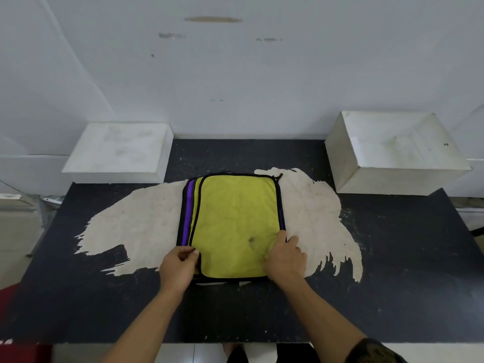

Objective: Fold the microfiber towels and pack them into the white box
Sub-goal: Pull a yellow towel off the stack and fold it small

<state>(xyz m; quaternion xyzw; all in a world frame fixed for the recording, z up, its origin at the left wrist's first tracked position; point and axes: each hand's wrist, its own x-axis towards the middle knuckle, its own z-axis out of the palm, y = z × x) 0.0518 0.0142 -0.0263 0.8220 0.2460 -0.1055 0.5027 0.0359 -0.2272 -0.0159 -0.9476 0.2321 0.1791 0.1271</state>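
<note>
A stack of folded microfiber towels (pixel 235 221) lies in the middle of the table, the top one yellow-green with black piping, with purple and yellow edges showing on its left side. My left hand (pixel 178 268) pinches the stack's near left corner. My right hand (pixel 284 258) grips the near right corner, fingers pressed onto the yellow top. An open white box (pixel 408 176) stands at the back right of the table. A white box lid (pixel 117 153), flat side up, sits at the back left.
The table (pixel 392 258) is black with a large worn pale patch around the towels. A white wall rises behind it. A red object (pixel 10 305) shows at the lower left edge. Tiled floor and a foot appear below the table's front edge.
</note>
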